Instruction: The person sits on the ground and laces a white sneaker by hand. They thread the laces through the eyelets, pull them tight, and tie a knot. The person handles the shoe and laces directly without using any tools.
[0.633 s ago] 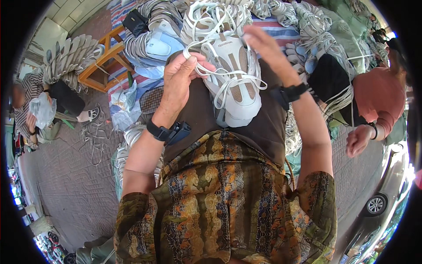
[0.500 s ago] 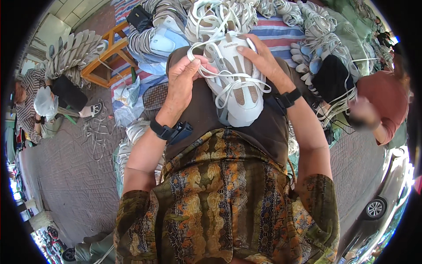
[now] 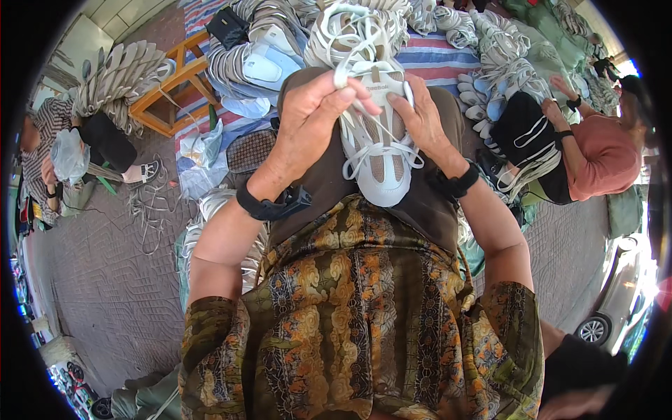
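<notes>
A white and beige sneaker (image 3: 384, 183) lies on my lap, toe toward me, with white laces crossing its front. My left hand (image 3: 308, 126) is raised over the sneaker's left side, thumb and fingers pinching a white shoelace (image 3: 341, 75). My right hand (image 3: 428, 124) grips the sneaker's right side near the collar, its thumb by the tongue. The lace loops up from the pinch toward the shoe uppers (image 3: 343, 35) heaped just beyond the sneaker. My left fingers partly cover the eyelets.
Stacked shoe parts (image 3: 269, 63) lie on a striped sheet (image 3: 437, 56) beside a black pouch (image 3: 227, 26). A wooden stool frame (image 3: 183, 87) stands at left. One person in a striped top sits at left; another in a pink top (image 3: 605, 157) at right. An arm shows at lower right.
My left hand has moved right and slightly up with the lace, over the sneaker. The sneaker and my right hand have shifted a little right. The person at right has raised a hand.
</notes>
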### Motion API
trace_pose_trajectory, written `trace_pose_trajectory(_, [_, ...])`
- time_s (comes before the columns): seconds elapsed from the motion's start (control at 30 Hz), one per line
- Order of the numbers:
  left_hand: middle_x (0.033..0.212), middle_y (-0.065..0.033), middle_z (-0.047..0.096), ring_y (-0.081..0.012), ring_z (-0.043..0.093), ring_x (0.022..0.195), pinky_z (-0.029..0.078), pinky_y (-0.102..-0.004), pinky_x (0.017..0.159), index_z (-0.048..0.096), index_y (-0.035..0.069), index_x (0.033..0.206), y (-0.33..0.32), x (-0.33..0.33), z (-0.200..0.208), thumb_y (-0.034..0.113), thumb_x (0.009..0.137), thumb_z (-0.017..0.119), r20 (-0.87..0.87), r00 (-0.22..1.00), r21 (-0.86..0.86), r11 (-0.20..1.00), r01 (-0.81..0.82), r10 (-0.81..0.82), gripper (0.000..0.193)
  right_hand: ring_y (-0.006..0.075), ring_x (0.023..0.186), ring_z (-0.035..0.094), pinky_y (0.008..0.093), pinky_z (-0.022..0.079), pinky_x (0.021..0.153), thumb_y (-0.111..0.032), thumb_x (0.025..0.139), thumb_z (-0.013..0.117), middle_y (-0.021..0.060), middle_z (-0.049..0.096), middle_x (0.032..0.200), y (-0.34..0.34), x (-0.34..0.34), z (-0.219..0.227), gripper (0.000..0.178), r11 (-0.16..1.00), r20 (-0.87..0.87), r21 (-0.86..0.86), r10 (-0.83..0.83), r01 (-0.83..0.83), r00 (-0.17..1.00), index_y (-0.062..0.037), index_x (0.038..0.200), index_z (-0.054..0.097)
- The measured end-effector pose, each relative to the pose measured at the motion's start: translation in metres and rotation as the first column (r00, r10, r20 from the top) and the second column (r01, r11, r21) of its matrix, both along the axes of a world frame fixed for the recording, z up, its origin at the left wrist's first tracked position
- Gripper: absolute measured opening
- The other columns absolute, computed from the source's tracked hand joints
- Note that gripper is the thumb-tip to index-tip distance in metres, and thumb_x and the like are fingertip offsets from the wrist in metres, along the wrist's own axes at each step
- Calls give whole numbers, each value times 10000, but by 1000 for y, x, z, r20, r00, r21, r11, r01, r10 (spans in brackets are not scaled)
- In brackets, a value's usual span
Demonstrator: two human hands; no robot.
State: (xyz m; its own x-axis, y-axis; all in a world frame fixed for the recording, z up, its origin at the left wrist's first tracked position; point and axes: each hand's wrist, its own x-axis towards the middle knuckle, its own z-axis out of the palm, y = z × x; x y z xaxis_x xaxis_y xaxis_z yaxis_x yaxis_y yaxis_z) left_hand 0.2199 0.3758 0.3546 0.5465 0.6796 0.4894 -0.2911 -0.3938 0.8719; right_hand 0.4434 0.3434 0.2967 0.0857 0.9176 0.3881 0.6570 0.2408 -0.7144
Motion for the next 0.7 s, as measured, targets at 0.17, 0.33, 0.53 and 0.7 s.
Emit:
trace_pose_trajectory(0.17, [769, -49, 682, -124, 634, 730, 488, -254, 701, 655, 40, 923, 22, 12, 62, 180, 936, 507, 191, 982, 63, 998, -6, -6, 205, 355, 1113, 473, 415, 361, 974, -334, 908, 515, 209, 502, 1166, 5, 8, 3, 462, 993, 62, -31, 112, -110, 992, -23, 1249, 483])
trace_pose_trajectory(0.33, [760, -97, 665, -150, 649, 686, 524, -265, 633, 606, -9, 932, 36, 22, 150, 144, 968, 466, 121, 983, 279, 955, 98, -136, 211, 317, 1149, 468, 384, 359, 989, -335, 933, 493, 199, 495, 1193, 5, 23, -1, 462, 985, 14, -62, 161, -160, 987, -16, 1267, 461])
trace_pose_trajectory(0.53, [785, -119, 675, -162, 653, 710, 529, -274, 664, 611, -25, 931, 55, 44, 127, 158, 968, 460, -86, 982, 81, 981, 175, -169, 240, 176, 1026, 535, 310, 416, 910, -338, 965, 493, 96, 592, 1085, 0, 26, 24, 420, 991, -110, 16, 136, -135, 985, -26, 1246, 510])
trace_pose_trajectory(0.7, [791, -136, 672, -188, 657, 701, 549, -303, 656, 602, -27, 938, 67, 54, 138, 148, 967, 452, -14, 978, 9, 978, 207, -206, 233, 136, 917, 576, 285, 452, 843, -369, 989, 434, 65, 648, 1068, -11, 18, 78, 429, 951, -241, 5, 300, -308, 923, -16, 1147, 619])
